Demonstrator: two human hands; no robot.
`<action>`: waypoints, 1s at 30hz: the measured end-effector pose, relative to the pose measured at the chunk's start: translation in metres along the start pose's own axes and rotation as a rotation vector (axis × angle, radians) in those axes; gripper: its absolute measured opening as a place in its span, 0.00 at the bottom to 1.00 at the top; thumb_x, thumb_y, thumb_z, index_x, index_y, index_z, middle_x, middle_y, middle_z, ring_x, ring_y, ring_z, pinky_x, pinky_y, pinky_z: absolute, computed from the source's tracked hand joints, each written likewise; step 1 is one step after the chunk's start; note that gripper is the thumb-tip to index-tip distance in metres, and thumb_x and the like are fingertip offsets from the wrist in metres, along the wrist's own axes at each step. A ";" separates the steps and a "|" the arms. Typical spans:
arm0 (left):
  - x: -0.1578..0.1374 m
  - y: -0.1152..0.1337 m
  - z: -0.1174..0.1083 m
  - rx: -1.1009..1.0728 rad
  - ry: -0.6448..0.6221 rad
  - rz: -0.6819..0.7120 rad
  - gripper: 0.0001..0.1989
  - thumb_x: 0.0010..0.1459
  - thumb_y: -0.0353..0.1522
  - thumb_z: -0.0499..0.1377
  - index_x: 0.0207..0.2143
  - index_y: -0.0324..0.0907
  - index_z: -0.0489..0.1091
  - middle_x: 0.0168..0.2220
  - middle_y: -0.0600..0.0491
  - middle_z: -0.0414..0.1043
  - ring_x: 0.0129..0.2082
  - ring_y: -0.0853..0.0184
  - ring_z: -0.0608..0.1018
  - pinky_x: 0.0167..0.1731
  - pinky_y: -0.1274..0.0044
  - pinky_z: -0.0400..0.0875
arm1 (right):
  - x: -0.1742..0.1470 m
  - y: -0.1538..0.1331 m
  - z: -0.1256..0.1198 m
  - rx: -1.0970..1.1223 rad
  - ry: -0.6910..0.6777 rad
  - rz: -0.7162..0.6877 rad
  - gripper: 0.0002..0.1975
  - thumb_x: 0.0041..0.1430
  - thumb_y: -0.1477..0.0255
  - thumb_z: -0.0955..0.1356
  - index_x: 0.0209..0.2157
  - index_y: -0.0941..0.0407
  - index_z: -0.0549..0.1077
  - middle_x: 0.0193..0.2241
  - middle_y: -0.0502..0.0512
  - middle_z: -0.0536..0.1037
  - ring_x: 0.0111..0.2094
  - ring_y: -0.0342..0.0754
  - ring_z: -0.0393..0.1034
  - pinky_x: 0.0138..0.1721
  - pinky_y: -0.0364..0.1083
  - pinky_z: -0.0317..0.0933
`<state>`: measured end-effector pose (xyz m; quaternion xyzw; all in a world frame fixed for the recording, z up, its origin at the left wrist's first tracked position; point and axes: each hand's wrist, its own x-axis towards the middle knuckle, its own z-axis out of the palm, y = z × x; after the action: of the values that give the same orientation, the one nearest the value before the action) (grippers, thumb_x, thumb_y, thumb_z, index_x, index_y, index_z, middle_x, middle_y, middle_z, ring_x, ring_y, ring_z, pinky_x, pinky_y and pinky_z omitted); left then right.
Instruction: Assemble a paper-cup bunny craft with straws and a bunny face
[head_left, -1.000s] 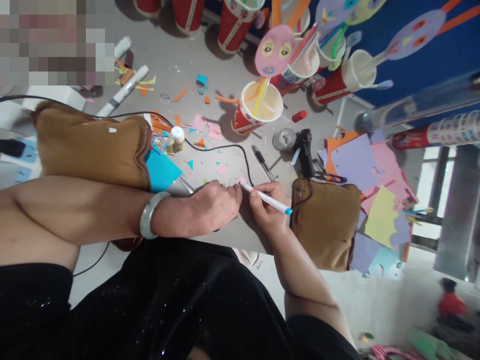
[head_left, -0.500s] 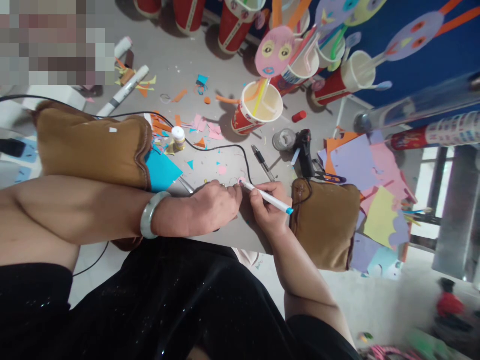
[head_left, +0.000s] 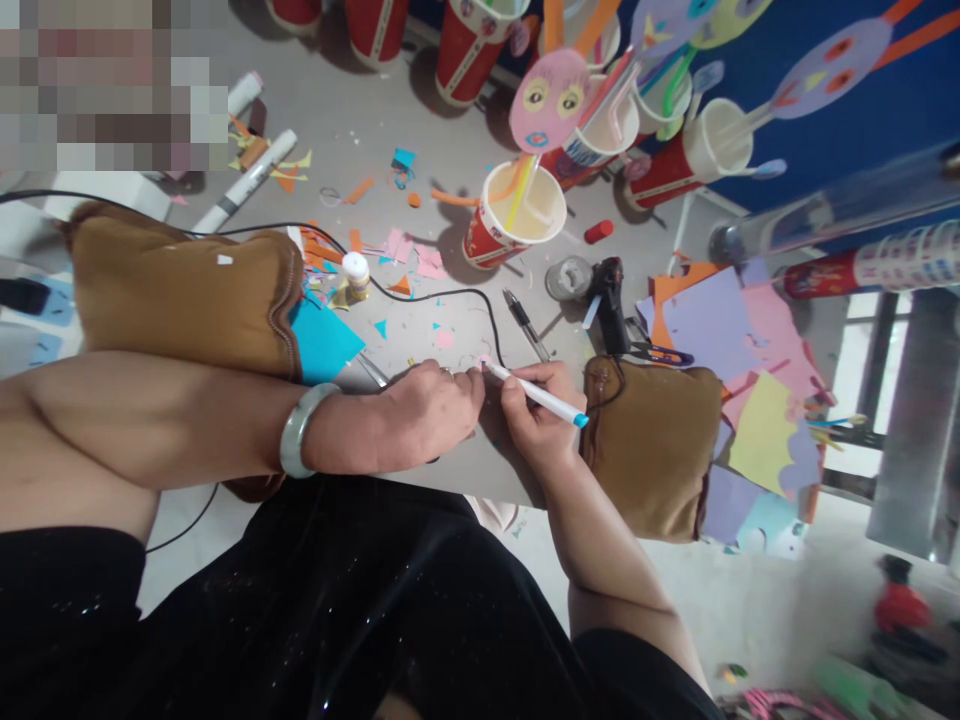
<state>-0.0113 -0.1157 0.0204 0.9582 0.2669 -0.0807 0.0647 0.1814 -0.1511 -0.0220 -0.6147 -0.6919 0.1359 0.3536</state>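
Near the table's front edge, my right hand [head_left: 546,420] grips a white marker [head_left: 551,402] with a blue end. Its tip touches or hovers just over a small pink paper piece [head_left: 484,360]; which of the two I cannot tell. Beside it my left hand [head_left: 424,415] is closed, its fingertips at that piece's edge. How much of the piece they pinch is hidden. A pale bangle [head_left: 298,430] circles my left wrist. Just beyond my hands lie a black pen [head_left: 526,325] and a round pink paper scrap [head_left: 445,340].
Brown cushions [head_left: 180,290] [head_left: 652,450] flank my arms. A paper cup [head_left: 495,240] with a pink face on a straw stands ahead, other red cups behind. A black glue gun [head_left: 609,305] trails a cable. Coloured paper [head_left: 709,315] lies right, a small white-capped bottle [head_left: 356,275] left.
Almost nothing differs. Both hands keep their places, and the marker's tip has shifted only very slightly over the pink piece.
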 end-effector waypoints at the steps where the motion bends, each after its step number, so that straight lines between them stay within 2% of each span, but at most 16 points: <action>1: 0.000 0.000 -0.001 -0.004 -0.005 0.001 0.27 0.70 0.33 0.60 0.63 0.21 0.69 0.37 0.40 0.81 0.35 0.58 0.84 0.35 0.71 0.70 | 0.000 0.000 0.000 -0.001 0.000 0.005 0.08 0.66 0.65 0.68 0.33 0.53 0.73 0.22 0.48 0.77 0.20 0.43 0.70 0.22 0.43 0.65; 6: 0.001 0.000 -0.003 -0.028 -0.045 -0.004 0.31 0.71 0.38 0.61 0.64 0.18 0.67 0.38 0.38 0.81 0.36 0.57 0.84 0.35 0.71 0.70 | 0.001 -0.002 0.000 0.017 0.026 -0.024 0.07 0.66 0.67 0.69 0.33 0.53 0.73 0.22 0.47 0.77 0.19 0.42 0.69 0.22 0.43 0.64; 10: 0.002 0.000 -0.003 -0.042 -0.041 -0.012 0.31 0.71 0.39 0.61 0.64 0.19 0.67 0.38 0.39 0.80 0.35 0.58 0.83 0.34 0.71 0.69 | 0.000 -0.001 0.000 0.044 0.026 -0.017 0.04 0.64 0.70 0.70 0.34 0.53 0.73 0.23 0.47 0.77 0.19 0.42 0.70 0.22 0.43 0.64; 15: 0.002 0.001 0.004 -0.046 -0.013 -0.031 0.32 0.69 0.39 0.63 0.64 0.20 0.68 0.37 0.39 0.80 0.34 0.58 0.83 0.33 0.71 0.68 | -0.006 0.005 0.002 0.103 0.064 0.024 0.05 0.66 0.67 0.71 0.38 0.54 0.74 0.26 0.49 0.80 0.23 0.46 0.77 0.24 0.45 0.69; 19: 0.002 0.002 0.010 -0.040 0.025 -0.033 0.33 0.69 0.40 0.64 0.64 0.20 0.68 0.35 0.40 0.79 0.33 0.58 0.82 0.33 0.71 0.67 | -0.008 0.005 0.003 0.104 0.109 -0.004 0.03 0.68 0.68 0.70 0.40 0.52 0.74 0.29 0.50 0.82 0.26 0.48 0.80 0.25 0.46 0.71; 25: 0.003 0.002 0.004 -0.038 -0.018 -0.024 0.32 0.70 0.40 0.63 0.64 0.20 0.68 0.36 0.40 0.80 0.33 0.58 0.82 0.32 0.71 0.66 | -0.006 0.000 0.002 0.054 0.090 -0.015 0.04 0.68 0.68 0.70 0.41 0.53 0.75 0.29 0.50 0.82 0.26 0.47 0.79 0.25 0.46 0.71; 30: 0.001 0.002 0.002 -0.033 0.000 -0.025 0.32 0.69 0.40 0.63 0.63 0.21 0.69 0.36 0.40 0.80 0.33 0.58 0.82 0.34 0.72 0.67 | -0.006 0.001 0.004 0.061 0.061 -0.017 0.07 0.70 0.66 0.68 0.41 0.54 0.75 0.31 0.53 0.83 0.30 0.48 0.81 0.29 0.46 0.74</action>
<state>-0.0097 -0.1167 0.0179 0.9536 0.2801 -0.0771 0.0794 0.1798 -0.1555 -0.0276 -0.6017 -0.6814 0.1349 0.3943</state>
